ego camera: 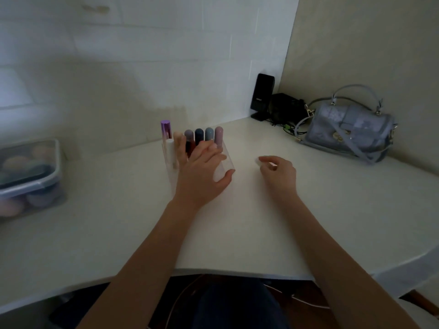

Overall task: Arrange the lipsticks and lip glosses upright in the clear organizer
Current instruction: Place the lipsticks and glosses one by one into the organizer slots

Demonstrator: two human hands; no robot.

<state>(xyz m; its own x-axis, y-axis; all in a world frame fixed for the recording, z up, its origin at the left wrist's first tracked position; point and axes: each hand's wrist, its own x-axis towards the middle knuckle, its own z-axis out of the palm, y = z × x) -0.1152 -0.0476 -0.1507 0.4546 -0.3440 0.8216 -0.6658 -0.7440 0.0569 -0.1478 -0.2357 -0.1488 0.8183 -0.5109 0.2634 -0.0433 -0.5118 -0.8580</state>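
Left hand fingers spread on clear organizer; right hand seemingly pinching a pale lipstick.

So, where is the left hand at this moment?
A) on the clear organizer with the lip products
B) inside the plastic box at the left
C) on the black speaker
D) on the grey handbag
A: the left hand lies on the clear organizer, its thumb at the near right corner.

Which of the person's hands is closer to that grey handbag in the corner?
The right. The right hand hovers over the table, left of and nearer the camera than the grey handbag, not touching it. The left hand is farther left, resting on the clear organizer.
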